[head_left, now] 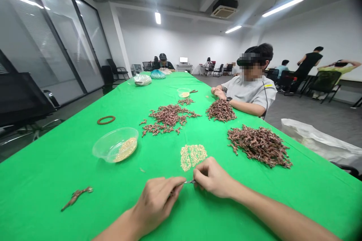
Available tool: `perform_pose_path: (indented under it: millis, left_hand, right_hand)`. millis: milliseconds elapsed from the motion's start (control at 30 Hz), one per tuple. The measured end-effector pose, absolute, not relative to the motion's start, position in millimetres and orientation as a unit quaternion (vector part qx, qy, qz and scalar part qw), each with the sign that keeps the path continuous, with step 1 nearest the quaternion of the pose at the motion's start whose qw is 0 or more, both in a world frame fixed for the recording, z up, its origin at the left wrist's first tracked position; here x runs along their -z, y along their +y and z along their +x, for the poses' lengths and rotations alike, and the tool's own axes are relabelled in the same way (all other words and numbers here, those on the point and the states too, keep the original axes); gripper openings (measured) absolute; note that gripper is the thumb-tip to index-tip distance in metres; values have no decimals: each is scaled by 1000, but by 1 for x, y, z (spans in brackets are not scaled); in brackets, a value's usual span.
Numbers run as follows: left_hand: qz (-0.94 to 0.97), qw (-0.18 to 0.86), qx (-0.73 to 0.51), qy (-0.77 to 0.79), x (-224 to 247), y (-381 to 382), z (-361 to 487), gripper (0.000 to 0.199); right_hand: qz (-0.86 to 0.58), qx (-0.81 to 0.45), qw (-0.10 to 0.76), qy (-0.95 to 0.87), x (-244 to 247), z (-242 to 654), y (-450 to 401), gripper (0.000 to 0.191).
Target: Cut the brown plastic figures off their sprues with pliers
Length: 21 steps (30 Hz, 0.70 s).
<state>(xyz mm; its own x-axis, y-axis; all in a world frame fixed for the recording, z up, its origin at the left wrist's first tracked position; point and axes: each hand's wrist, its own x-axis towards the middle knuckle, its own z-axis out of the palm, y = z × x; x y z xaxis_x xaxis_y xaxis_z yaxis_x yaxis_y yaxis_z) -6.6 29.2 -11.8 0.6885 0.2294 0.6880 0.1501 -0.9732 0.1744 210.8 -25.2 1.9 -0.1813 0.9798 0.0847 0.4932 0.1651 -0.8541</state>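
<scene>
My left hand [160,197] is closed in a pinch, fingertips pointing right, on a thin silvery piece [189,182]. At that piece's other end, the fingers of my right hand [213,180] are pinched together. Its exact kind is too small to make out, and the fingers hide both ends. Just beyond my hands lies a flat patch of tiny gold-coloured bits [195,154] on the green cloth [113,203]. A single slender, knobbly brown piece [75,198] with a pale tip rests to the left of my left hand.
A clear plastic bowl [98,147] holds more gold-coloured bits. Heaps of brown pieces [258,145] lie at right and farther up the table [168,116]. A brown ring [106,120] sits at left. Across the right edge, a person [249,90] works beside another heap; bags [143,80] stand at the far end.
</scene>
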Motion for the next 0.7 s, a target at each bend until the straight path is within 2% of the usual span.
perform_pose_path:
  millis: [267, 700]
  left_hand:
    - [916, 57, -380, 110, 17, 31, -8, 21]
    - [916, 86, -375, 115, 25, 36, -9, 12]
  right_hand:
    - [-548, -338, 350, -681, -3, 210, -26, 27]
    - [-550, -317, 358, -685, -6, 206, -27, 35]
